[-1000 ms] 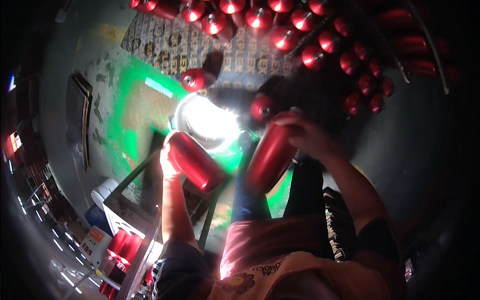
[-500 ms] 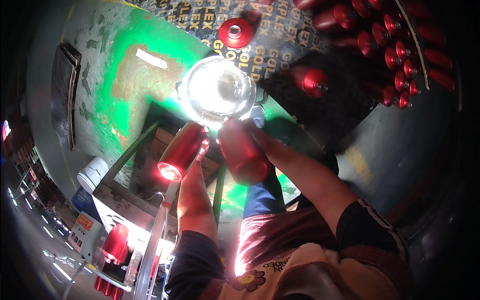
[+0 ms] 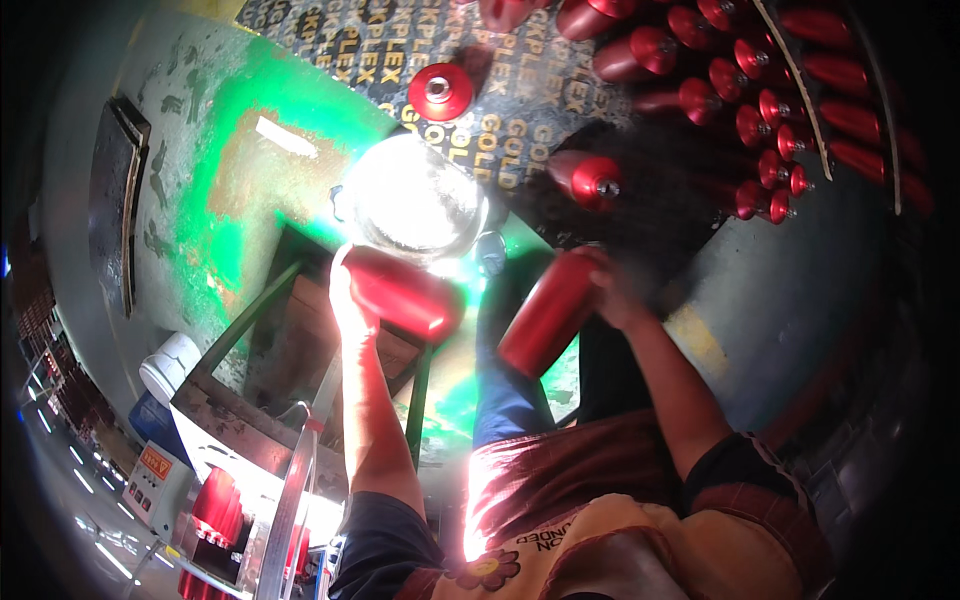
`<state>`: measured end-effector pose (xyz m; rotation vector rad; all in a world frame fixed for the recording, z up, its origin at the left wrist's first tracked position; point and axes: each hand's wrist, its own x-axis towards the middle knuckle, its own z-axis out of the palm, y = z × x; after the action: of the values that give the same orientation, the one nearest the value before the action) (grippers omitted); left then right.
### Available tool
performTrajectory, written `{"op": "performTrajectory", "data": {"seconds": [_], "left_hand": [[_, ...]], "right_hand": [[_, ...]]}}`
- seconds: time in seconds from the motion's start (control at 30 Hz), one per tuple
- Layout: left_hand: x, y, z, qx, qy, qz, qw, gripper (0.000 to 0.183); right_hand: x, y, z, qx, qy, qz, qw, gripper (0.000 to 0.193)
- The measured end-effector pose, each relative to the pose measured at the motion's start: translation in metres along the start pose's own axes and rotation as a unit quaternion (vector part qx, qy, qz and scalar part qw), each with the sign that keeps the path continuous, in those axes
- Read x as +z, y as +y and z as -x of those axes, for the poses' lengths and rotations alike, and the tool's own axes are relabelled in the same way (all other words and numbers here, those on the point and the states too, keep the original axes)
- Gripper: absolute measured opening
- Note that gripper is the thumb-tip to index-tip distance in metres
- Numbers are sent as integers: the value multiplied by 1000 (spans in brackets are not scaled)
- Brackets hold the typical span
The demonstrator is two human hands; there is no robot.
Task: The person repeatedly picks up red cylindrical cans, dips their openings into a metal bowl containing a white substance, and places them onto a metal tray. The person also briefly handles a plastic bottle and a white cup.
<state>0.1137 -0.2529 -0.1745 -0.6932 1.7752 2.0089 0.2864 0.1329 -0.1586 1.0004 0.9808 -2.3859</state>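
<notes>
My left hand (image 3: 352, 297) is wrapped round the end of a red metal bottle (image 3: 408, 294), which lies tilted just below a shiny metal pot (image 3: 402, 205). Glare hides most of what is inside the pot. On the right, my right hand (image 3: 614, 290) grips the upper end of a second red bottle (image 3: 548, 315). Its lower end slants down and left above my leg. The two bottles are apart, and I cannot make out their necks.
Upright red bottles (image 3: 598, 182) with narrow necks stand on a dark printed sheet (image 3: 340, 45), several crowded at the far right. A wooden-framed box (image 3: 250, 320) sits below the pot. At left are a dark board (image 3: 118, 205), a white bucket (image 3: 172, 365) and a control box (image 3: 158, 485).
The two bottles were side by side at the pot's near edge. The right one has swung away to the right; the left one has turned so its bottom end points right.
</notes>
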Motion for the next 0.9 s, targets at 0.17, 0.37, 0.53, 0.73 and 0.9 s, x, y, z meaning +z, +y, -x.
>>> {"op": "performTrajectory", "data": {"seconds": [0.17,0.37,0.53,0.73,0.9], "left_hand": [[138,26,-3,303,-90,-318,894,45],[242,-2,-22,434,-16,-487,758,47],[265,-4,-5,499,-23,-512,698,48],[344,1,85,365,-206,-270,867,33],[500,-76,140,439,-434,-432,657,41]], "right_hand": [[-55,-44,32,-314,178,438,823,38],[-65,-49,8,-414,257,553,676,37],[-73,-50,18,-436,238,562,661,40],[-163,-117,90,-424,442,499,613,49],[-276,-186,91,-408,500,545,535,55]]}}
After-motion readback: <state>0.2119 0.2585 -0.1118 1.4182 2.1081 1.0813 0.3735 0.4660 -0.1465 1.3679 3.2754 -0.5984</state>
